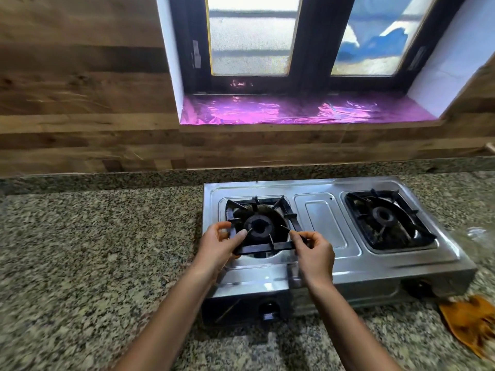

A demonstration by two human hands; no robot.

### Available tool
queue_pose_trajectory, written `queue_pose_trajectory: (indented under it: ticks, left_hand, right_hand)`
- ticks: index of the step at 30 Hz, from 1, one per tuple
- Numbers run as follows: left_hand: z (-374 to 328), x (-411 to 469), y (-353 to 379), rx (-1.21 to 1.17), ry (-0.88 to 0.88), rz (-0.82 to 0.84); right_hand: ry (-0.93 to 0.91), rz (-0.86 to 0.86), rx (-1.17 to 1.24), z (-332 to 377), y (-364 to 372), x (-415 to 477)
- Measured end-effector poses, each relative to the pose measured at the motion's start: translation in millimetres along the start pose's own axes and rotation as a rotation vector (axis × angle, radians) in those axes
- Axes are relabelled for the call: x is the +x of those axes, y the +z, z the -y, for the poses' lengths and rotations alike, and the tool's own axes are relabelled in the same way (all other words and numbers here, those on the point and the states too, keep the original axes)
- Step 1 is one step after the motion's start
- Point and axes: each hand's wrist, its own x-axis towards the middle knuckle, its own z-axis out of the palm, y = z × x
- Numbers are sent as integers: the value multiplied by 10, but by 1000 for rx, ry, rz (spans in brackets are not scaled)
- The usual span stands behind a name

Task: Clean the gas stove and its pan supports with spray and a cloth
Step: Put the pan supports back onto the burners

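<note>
A steel two-burner gas stove (325, 223) sits on the granite counter. Its left black pan support (263, 246) is tilted, with the near edge raised off the stove. My left hand (218, 246) grips the support's left side and my right hand (314, 250) pinches its front right corner. The left burner (258, 226) shows through the support. The right pan support (388, 218) rests flat over the right burner. An orange cloth (472, 321) lies on the counter at the stove's near right corner. No spray bottle is in view.
The speckled granite counter (93, 250) stretches wide to the left of the stove. A wood-pattern wall (80, 103) rises behind it, with a window and a purple-lined sill (308, 109) above the stove. Two control knobs (269, 309) sit on the stove's front.
</note>
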Motion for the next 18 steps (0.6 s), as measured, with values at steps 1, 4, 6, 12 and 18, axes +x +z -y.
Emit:
queue_pose_trajectory:
  ticks: [1,4,6,12,18]
  left_hand:
    - [29,-10,-8,99,45,-20]
    - [99,-43,-21,423,157,-116]
    - [78,-71,-14,606,191,-200]
    - [79,-83,-24,779,233,-344]
    - [163,-84,-16,752,310,-331]
  right_hand:
    - [0,7,-14,-9,2,-15]
    - [12,4,-97,-34,-4,-64]
    - [4,-18,-162,-51,-6,-83]
    - [-105,-61,-348,-68,49,-107]
    - [-192,-92,-426,-122,19,-63]
